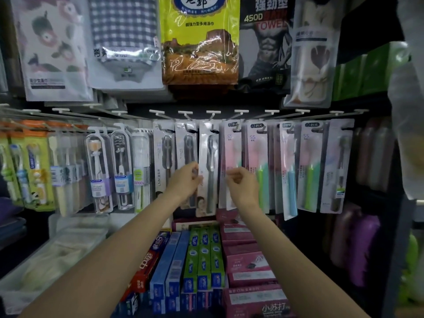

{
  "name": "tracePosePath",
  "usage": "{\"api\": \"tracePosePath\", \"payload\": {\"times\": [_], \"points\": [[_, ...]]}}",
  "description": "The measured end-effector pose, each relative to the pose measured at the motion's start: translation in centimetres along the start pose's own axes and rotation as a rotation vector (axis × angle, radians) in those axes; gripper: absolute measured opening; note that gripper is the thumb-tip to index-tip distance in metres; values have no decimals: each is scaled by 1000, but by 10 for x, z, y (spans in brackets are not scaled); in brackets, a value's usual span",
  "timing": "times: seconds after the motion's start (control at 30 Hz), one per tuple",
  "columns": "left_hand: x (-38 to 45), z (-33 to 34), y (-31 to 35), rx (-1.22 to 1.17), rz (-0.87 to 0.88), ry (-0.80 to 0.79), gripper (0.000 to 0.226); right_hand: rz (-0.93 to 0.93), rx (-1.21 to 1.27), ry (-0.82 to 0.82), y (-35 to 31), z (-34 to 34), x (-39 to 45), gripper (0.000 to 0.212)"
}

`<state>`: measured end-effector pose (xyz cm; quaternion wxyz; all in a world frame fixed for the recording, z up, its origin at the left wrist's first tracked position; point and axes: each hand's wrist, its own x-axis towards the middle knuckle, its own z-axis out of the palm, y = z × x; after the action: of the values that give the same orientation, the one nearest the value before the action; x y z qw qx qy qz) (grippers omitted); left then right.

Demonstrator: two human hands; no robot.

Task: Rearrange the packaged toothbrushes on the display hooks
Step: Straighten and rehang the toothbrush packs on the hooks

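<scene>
Two hands up: left (187,177) pinching grey pack (207,171), right (241,180) curled, empty, at 3 o'clock; steady pack, slide straight off hook (212,130).

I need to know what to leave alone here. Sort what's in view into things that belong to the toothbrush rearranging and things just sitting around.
Belongs to the job:
- grey toothbrush pack, gripped by the left hand
- pink toothbrush packs beside the right hand
- display hooks

Just sitting around:
- towel packs hanging above
- toothpaste boxes below
- electric toothbrush cases to the left
</scene>
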<state>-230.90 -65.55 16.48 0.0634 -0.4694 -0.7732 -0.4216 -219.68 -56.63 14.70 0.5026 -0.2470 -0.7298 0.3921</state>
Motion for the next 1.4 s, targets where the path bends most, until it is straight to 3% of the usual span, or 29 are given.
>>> {"api": "tracePosePath", "payload": {"times": [0.2,0.27,0.37,0.5,0.7,0.87,0.97,1.13,1.27,1.4], "points": [[-22,26,-12,44,106,398,26,-162,-203,157,38,-48,-9,14],[-28,37,-11,72,194,446,28,-164,-218,261,50,-68,-8,15],[-31,50,-2,67,280,407,28,-72,-235,339,69,-90,0,23],[-29,70,16,12,292,383,25,39,-241,206,86,-97,5,49],[-31,85,42,80,409,297,27,18,-275,430,95,-115,8,46],[-22,97,56,135,416,216,32,133,-219,348,92,-128,37,58],[-22,103,64,128,418,157,35,179,-188,311,89,-128,45,46],[-24,113,70,136,415,34,44,58,-169,276,82,-140,32,44],[-25,122,76,147,393,-34,48,-44,-316,267,77,-169,20,55],[-26,133,89,161,377,-66,50,-60,-663,140,59,-204,27,54]]}}
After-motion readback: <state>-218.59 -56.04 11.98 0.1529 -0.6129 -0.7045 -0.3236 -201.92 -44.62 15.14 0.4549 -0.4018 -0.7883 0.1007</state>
